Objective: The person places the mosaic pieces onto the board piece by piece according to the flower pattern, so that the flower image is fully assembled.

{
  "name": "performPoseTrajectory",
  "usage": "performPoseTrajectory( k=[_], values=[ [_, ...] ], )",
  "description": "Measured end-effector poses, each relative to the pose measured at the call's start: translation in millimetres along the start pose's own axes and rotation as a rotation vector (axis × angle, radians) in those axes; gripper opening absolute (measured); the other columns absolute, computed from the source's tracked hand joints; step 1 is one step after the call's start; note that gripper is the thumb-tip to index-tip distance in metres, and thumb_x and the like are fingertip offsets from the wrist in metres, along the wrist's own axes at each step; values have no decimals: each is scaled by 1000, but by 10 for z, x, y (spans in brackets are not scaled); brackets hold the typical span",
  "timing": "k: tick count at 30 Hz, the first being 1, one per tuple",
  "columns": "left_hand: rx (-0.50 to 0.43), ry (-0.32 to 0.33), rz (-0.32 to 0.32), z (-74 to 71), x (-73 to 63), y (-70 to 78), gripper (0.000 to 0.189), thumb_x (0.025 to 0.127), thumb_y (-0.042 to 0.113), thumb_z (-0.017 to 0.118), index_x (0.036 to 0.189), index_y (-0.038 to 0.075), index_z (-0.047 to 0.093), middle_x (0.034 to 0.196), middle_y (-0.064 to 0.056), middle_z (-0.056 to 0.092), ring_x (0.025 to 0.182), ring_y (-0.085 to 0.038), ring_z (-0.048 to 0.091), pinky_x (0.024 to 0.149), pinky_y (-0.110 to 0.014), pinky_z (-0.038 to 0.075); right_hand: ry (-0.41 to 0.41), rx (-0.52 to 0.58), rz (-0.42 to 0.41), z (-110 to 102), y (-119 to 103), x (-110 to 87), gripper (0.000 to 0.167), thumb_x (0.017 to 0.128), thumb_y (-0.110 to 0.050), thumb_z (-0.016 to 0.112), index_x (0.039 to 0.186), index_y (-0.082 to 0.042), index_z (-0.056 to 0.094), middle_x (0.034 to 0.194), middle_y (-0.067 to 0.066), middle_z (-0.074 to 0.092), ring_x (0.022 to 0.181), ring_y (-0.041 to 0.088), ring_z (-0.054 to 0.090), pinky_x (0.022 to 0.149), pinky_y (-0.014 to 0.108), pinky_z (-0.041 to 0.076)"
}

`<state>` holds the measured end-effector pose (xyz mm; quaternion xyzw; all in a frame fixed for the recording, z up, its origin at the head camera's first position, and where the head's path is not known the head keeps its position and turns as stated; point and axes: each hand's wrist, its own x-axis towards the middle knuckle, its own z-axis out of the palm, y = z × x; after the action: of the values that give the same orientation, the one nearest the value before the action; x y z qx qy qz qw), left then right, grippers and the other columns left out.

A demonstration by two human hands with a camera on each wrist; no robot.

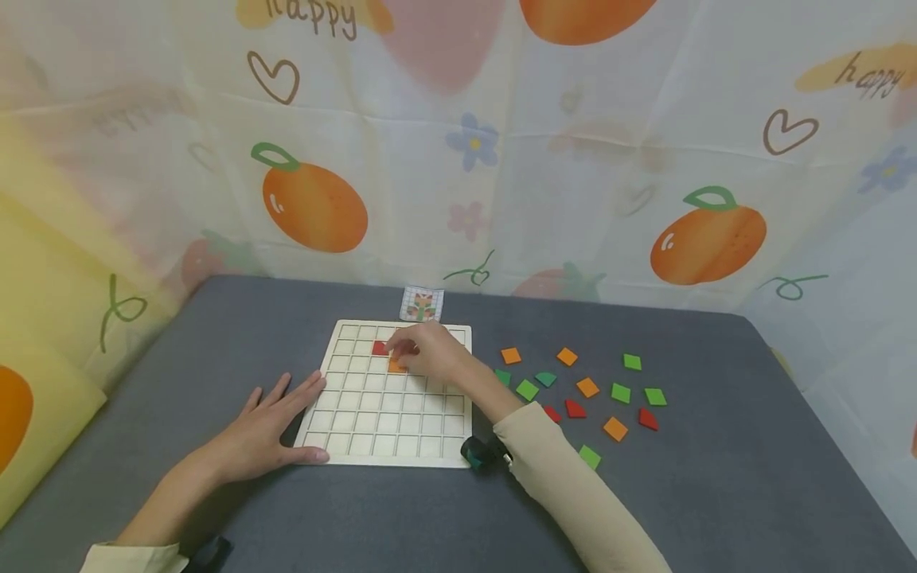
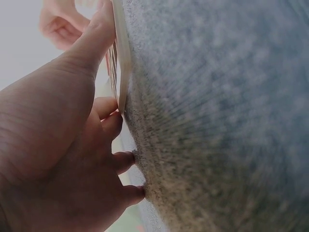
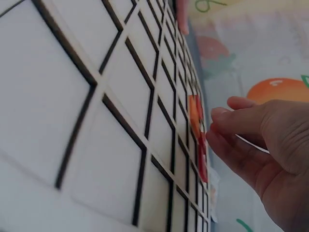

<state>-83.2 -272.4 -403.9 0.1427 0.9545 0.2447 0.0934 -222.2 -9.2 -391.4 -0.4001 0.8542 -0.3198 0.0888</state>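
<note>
A white gridded board lies on the grey table. My left hand rests at its left side with fingers spread; the thumb presses the near-left corner and the index fingertip touches the left edge. Over the board's upper part is my right hand, its fingers bent and fingertips close above the cells. Beside those fingertips, a red tile and an orange tile sit in the grid. In the right wrist view, red pieces show just past the fingertips. I cannot tell whether the right fingers pinch a tile.
A small card with a gridded flower pattern lies behind the board. Several loose orange tiles, green tiles and red rounded pieces are scattered on the table to the right. A printed cloth hangs behind the table.
</note>
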Motion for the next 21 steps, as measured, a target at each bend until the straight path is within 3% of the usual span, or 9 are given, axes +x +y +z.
performPoseTrajectory(
  k=[7,21],
  values=[
    [2,3,2,11,-4,12,109,73,66,71,155,9,28,161,-14,21,143,-53,9,106,-74,4,2,0,5,-159,94,-159,23,92,0,65,113,-7,72,98,3,72,90,13,65,76,22,52],
    [0,3,8,23,9,-20,109,73,66,72,155,8,28,161,-15,21,143,-54,8,105,-74,3,73,-60,115,-477,446,-538,24,91,-6,69,115,-5,70,102,5,71,94,17,66,82,29,54]
  ],
)
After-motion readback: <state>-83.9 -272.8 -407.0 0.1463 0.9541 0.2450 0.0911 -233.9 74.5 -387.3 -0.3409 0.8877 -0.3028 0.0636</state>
